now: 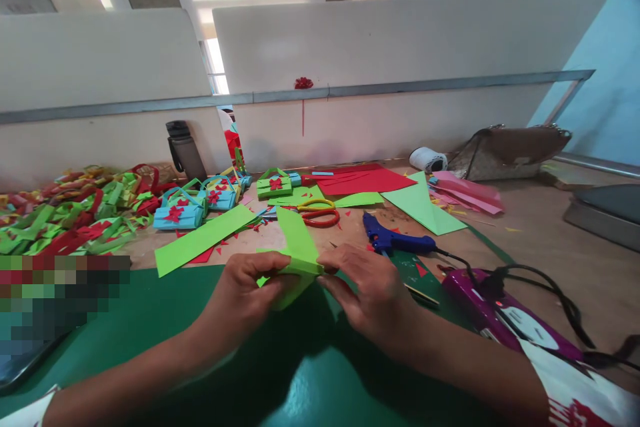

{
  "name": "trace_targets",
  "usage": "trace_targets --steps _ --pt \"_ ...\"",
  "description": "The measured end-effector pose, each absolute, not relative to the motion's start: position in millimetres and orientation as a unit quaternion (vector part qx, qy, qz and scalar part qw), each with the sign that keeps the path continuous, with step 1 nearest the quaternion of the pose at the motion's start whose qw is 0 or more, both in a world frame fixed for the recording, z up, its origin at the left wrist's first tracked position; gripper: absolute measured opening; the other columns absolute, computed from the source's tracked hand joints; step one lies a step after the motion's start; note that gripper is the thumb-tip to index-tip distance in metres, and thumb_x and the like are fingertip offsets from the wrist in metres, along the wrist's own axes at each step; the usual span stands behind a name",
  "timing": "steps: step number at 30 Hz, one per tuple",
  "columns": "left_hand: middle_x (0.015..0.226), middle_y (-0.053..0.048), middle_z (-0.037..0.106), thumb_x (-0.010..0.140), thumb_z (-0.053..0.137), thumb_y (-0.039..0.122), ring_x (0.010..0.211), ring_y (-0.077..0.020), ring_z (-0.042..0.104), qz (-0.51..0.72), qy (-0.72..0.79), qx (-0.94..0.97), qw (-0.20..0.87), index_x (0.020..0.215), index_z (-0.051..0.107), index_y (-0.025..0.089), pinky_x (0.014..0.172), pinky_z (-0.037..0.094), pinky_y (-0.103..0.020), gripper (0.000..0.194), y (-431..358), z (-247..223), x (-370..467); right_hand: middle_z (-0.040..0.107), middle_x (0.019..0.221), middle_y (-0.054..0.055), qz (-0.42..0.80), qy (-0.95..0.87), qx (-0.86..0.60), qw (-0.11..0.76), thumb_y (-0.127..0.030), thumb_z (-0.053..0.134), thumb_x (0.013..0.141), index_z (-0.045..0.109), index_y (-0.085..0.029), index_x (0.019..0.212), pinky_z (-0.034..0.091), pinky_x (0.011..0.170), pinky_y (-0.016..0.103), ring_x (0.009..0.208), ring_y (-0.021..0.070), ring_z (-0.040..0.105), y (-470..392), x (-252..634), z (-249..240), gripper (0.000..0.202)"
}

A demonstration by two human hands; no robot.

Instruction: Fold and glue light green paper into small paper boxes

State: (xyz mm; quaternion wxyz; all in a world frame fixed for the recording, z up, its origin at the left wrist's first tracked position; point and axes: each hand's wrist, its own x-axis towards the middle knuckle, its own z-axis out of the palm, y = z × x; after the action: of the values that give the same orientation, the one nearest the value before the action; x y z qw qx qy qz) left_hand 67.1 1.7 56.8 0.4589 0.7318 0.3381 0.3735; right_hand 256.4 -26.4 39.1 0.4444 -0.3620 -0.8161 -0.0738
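Note:
A folded bright green paper piece (299,230) is held up over the dark green mat (200,307). My left hand (257,290) pinches its left side between thumb and fingers. At its right end, my right hand (367,290) grips the edge with thumb and forefinger. Behind the hands lie scissors (320,217) with red and yellow handles. A flat green strip (205,239) rests left of the held paper. The blue glue gun (397,238) lies beyond my right hand.
Small paper bags (179,215) with red bows stand behind at left, near a heap of paper strips (60,213). Red sheets (367,179) lie at the back. A purple power strip (510,313) with black cables is at right, and a dark bottle (187,153) stands by the wall.

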Motion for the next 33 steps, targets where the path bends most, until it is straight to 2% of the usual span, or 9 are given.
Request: trace_targets --steps 2,5,12,18,23,27,33 --pt "0.060 0.000 0.058 0.077 0.062 0.030 0.049 -0.0090 0.046 0.368 0.353 0.682 0.524 0.076 0.069 0.016 0.044 0.036 -0.018 0.016 0.8 54.7 69.1 0.065 0.078 0.004 -0.083 -0.813 -0.361 0.449 -0.013 0.053 0.085 0.056 -0.017 0.090 0.048 0.066 0.028 0.073 0.0157 0.060 -27.1 256.9 40.2 0.007" --pt "0.065 -0.002 0.061 0.076 0.062 0.037 0.052 -0.0113 0.050 0.376 0.356 0.653 0.553 0.078 0.069 0.015 0.046 0.041 -0.020 0.023 0.1 53.8 71.3 0.064 0.078 0.005 -0.099 -0.813 -0.356 0.450 -0.013 0.054 0.085 0.057 -0.016 0.089 0.047 0.067 0.029 0.073 0.0160 0.059 -28.7 258.1 43.2 0.006" --pt "0.061 -0.002 0.059 0.078 0.060 0.036 0.053 -0.0122 0.051 0.391 0.356 0.688 0.497 0.071 0.067 0.014 0.047 0.044 -0.021 0.024 -1.5 52.4 71.6 0.060 0.076 0.005 -0.171 -0.811 -0.349 0.437 -0.012 0.054 0.084 0.062 -0.016 0.087 0.044 0.069 0.033 0.072 0.0160 0.052 -31.3 260.6 49.9 0.010" --pt "0.056 0.000 0.052 0.084 0.053 0.035 0.049 -0.0095 0.044 0.395 0.334 0.736 0.437 0.068 0.063 0.013 0.044 0.038 -0.019 0.029 -3.2 49.2 70.5 0.062 0.079 0.007 -0.211 -0.815 -0.332 0.427 -0.010 0.057 0.081 0.062 -0.014 0.088 0.045 0.073 0.037 0.078 0.0188 0.055 -31.6 258.8 48.7 0.009" --pt "0.055 0.001 0.052 0.080 0.058 0.028 0.049 -0.0085 0.043 0.428 0.352 0.744 0.374 0.065 0.060 0.014 0.045 0.036 -0.017 0.021 -5.5 50.0 71.6 0.063 0.080 0.008 -0.224 -0.818 -0.323 0.420 -0.011 0.056 0.083 0.061 -0.012 0.089 0.044 0.078 0.040 0.080 0.0197 0.056 -32.1 256.9 48.4 0.008" --pt "0.057 0.002 0.056 0.073 0.066 0.025 0.050 -0.0083 0.047 0.467 0.353 0.669 0.459 0.067 0.063 0.015 0.045 0.040 -0.016 0.013 -6.3 51.0 74.7 0.063 0.079 0.008 -0.205 -0.818 -0.328 0.425 -0.010 0.056 0.082 0.061 -0.012 0.087 0.044 0.077 0.041 0.078 0.0196 0.056 -33.2 255.5 49.8 0.008" --pt "0.073 0.000 0.067 0.071 0.070 0.018 0.064 -0.0106 0.059 0.479 0.315 0.619 0.536 0.071 0.070 0.018 0.059 0.049 -0.018 0.001 -6.1 50.9 77.2 0.060 0.083 0.008 -0.144 -0.794 -0.358 0.470 -0.010 0.056 0.082 0.063 -0.014 0.086 0.044 0.075 0.039 0.079 0.0193 0.052 -35.5 253.4 50.0 0.009"
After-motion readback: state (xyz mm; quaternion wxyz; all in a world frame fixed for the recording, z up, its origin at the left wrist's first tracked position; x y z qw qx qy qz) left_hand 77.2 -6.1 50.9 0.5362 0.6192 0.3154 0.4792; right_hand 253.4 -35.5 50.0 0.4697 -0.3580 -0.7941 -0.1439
